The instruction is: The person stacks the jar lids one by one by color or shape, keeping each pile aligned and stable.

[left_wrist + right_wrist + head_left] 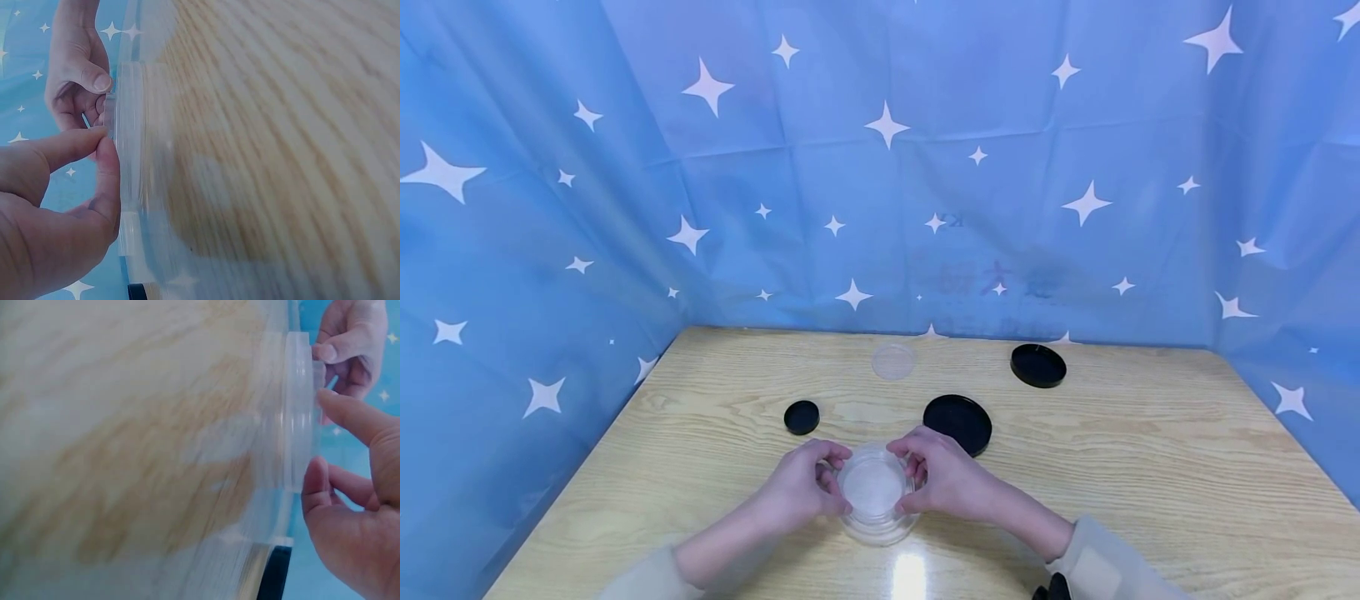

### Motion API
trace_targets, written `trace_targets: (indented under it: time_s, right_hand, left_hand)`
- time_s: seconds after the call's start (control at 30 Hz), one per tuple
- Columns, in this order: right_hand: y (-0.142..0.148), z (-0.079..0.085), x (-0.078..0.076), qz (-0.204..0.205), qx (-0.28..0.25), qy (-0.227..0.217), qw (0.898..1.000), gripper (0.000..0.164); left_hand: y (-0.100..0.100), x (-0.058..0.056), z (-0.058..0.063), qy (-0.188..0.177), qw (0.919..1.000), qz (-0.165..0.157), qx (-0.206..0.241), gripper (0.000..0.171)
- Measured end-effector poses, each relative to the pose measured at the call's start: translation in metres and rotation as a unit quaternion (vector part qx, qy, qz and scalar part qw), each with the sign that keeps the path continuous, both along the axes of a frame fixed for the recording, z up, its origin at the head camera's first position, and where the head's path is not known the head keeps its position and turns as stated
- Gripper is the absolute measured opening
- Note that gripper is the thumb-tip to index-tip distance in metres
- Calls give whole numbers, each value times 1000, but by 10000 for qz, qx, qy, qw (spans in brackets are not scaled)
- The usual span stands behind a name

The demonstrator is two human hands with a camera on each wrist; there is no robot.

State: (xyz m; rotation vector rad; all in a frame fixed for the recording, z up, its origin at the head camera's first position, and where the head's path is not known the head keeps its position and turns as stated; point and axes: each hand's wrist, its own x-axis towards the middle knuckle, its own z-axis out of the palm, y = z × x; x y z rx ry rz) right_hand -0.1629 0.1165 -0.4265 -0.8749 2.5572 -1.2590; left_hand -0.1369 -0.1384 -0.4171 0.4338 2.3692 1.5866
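A stack of clear round plastic dishes (878, 530) stands at the front middle of the wooden table, wider at the bottom than at the top. On its near-left side, my left hand (808, 483) holds the small top dish (871, 485) at the rim with curled fingers and thumb. Opposite it, my right hand (946, 477) grips the same dish from the right. The left wrist view has the left thumb and fingertip at the rim of that dish (110, 112). In the right wrist view, the right fingertips (325, 397) are at the stack's upper edge.
A small black round lid (802, 417) lies left of the stack. Beyond the right hand is a large black lid (957, 419), with another black lid (1038, 367) at the back right. A clear disc (893, 362) lies near the back edge. A blue star-patterned curtain (880, 183) surrounds the table.
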Motion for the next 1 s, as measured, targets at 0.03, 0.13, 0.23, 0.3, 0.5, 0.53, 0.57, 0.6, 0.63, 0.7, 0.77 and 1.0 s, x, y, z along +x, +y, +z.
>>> trace_targets:
  time_s: [0.03,0.13,0.23,0.3,0.5,0.53,0.57,0.6,0.63,0.7,0.77,1.0]
  right_hand:
    - [0,0,0,-9,-13,-22,10000,63]
    - [2,2,-1,-40,-26,-51,10000,63]
    - [5,5,-2,-60,-11,3,10000,63]
    - [6,8,-3,-69,-22,30,10000,63]
    - [12,16,-13,-96,-89,71,9999,64]
    - [13,17,-15,-115,-90,66,9999,64]
    - [14,19,-19,-117,-103,54,9999,63]
    - [14,20,-23,-126,-109,45,9999,64]
    - [15,22,-27,-143,-125,10,9998,63]
    - [15,26,-38,-192,-169,-34,9997,63]
    - [14,30,-49,-251,-215,-105,9994,64]
    - [13,33,-78,-625,-377,-105,9973,65]
  left_hand:
    - [0,0,0,-12,10000,-1,14,66]
    - [-1,1,0,-57,10000,9,67,67]
    - [-2,0,0,-98,9998,33,154,68]
    - [-3,-2,0,-131,9997,81,208,68]
    - [-4,-14,8,-222,9993,219,207,68]
    - [-5,-18,11,-218,9993,228,209,68]
    - [-6,-21,13,-181,9993,237,220,68]
    - [-7,-25,15,-130,9994,241,230,69]
    - [-7,-29,17,-104,9993,260,250,69]
    - [-8,-38,21,-33,9990,337,301,69]
    - [-6,-47,24,32,9984,457,344,68]
    - [14,-82,24,-168,9934,846,762,65]
